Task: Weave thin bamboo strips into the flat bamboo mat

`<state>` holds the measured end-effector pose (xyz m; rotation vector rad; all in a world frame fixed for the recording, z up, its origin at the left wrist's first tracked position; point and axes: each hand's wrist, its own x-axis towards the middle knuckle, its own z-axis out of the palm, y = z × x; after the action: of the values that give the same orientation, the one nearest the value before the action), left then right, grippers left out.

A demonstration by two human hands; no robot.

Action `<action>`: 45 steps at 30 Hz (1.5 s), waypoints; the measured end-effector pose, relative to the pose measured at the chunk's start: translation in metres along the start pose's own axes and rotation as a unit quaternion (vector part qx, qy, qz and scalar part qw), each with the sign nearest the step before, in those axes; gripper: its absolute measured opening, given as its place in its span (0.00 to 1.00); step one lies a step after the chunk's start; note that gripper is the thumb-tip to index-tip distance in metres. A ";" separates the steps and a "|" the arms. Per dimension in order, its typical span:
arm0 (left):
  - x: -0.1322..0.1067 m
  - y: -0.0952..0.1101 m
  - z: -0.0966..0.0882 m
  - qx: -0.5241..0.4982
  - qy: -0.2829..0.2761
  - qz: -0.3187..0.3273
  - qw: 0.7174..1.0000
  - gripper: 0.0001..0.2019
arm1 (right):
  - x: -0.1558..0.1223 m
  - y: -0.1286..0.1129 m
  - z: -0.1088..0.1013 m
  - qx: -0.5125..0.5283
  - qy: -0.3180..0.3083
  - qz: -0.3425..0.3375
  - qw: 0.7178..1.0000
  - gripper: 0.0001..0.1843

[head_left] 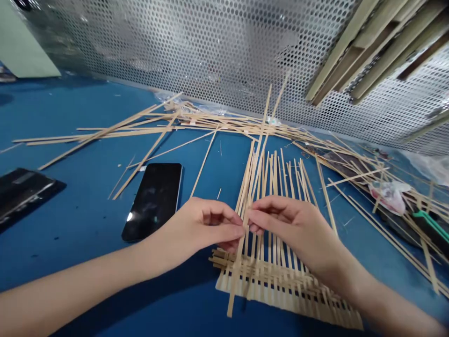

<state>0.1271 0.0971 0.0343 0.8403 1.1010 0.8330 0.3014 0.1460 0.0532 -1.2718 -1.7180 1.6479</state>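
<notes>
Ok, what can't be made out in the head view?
Bamboo strips between the left hand and right hand: fingers hide which ones are held.
Green-handled tool: cut off by the right edge, kind unclear.
Black object: cut off by the left edge.

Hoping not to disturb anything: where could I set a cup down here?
Between the black phone and the woven bamboo strips, or left of the phone below the loose strips. Crowded: around the left hand, right hand and far edge.

Blue bench top — pale bamboo strips, silver-dotted mesh
</notes>
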 end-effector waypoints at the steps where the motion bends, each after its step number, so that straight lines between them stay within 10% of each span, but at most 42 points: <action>1: -0.001 0.001 0.001 -0.004 0.007 -0.001 1.000 0.04 | 0.000 0.001 0.001 0.010 -0.001 0.004 1.000 0.04; 27: -0.004 -0.005 0.004 0.052 0.085 0.033 0.995 0.04 | -0.004 0.003 0.009 -0.009 -0.015 0.131 0.991 0.04; 45: -0.006 -0.008 0.004 0.102 0.089 0.038 0.990 0.05 | -0.009 0.005 0.011 -0.107 -0.067 0.050 0.991 0.05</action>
<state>0.1309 0.0874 0.0303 0.9972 1.3341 0.8809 0.2976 0.1320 0.0490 -1.3932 -1.9858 1.6738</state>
